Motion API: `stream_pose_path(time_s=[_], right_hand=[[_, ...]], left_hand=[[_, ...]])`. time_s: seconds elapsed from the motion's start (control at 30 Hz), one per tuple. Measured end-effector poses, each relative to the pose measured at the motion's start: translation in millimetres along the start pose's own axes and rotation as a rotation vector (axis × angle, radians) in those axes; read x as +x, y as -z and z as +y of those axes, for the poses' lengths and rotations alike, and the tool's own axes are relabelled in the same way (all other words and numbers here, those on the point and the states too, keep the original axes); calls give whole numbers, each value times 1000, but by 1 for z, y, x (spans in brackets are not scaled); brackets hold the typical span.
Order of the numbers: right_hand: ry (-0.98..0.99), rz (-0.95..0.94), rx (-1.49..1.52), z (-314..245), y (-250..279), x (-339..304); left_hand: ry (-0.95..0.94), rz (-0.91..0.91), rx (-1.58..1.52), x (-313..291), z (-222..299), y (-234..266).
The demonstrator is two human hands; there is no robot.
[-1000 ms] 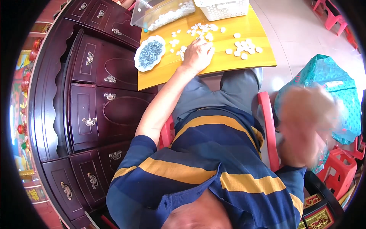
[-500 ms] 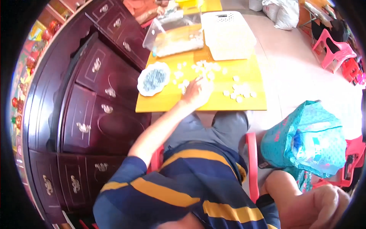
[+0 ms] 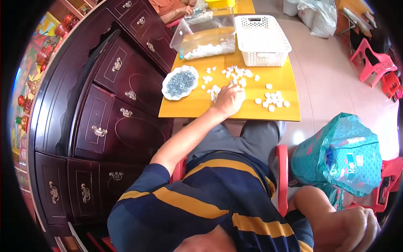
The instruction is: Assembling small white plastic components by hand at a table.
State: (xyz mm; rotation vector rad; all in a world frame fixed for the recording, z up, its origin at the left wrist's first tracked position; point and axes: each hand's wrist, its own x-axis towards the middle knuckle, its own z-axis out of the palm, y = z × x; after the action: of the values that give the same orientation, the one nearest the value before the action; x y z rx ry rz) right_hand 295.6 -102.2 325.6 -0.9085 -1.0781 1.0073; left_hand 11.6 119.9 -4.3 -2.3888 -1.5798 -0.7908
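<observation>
On the yellow table, my left hand (image 3: 231, 100) reaches in over small white pieces, its fingers bent and drawn together; what they hold, if anything, is hidden. Just beyond the fingertips lies a loose cluster of small white pieces (image 3: 237, 73). A second cluster of white pieces (image 3: 273, 100) is to the right of this hand. To its left stands a scalloped white dish (image 3: 165, 89) filled with small grey metal-like parts (image 3: 180, 83). Far from the table, at the lower right, my right hand (image 3: 354, 229) is closed with curled fingers; its inside is out of sight.
At the table's (image 3: 197, 110) far side stand a clear plastic bin (image 3: 184, 44) with white pieces inside and a white perforated basket (image 3: 268, 59). A dark wooden cabinet (image 3: 138, 86) borders the left. A teal bag (image 3: 310, 155) stands right of my chair. Another person's arm (image 3: 172, 16) shows beyond.
The whole scene has shifted slightly rightward in the view, and the glare has faded. My left hand stays over the white pieces, its fingers a little more bent. My right hand remains low.
</observation>
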Motion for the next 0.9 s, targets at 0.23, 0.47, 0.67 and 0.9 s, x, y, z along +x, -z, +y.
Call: stream_pose_path(time_s=[0.23,0.47,0.67,0.9], right_hand=[[1009,-1071,849,105,24,73],[-379,-697,89,239,2,84],[-463,-564,12,344,2,98],[-495,-567,-22,367,8,96]], left_hand=[[-15,21,-42,2,8,2],[86,-51,-123,1,-6,2],[93,-92,-141,5,-3,4],[138,-172,-122,14,-7,6]])
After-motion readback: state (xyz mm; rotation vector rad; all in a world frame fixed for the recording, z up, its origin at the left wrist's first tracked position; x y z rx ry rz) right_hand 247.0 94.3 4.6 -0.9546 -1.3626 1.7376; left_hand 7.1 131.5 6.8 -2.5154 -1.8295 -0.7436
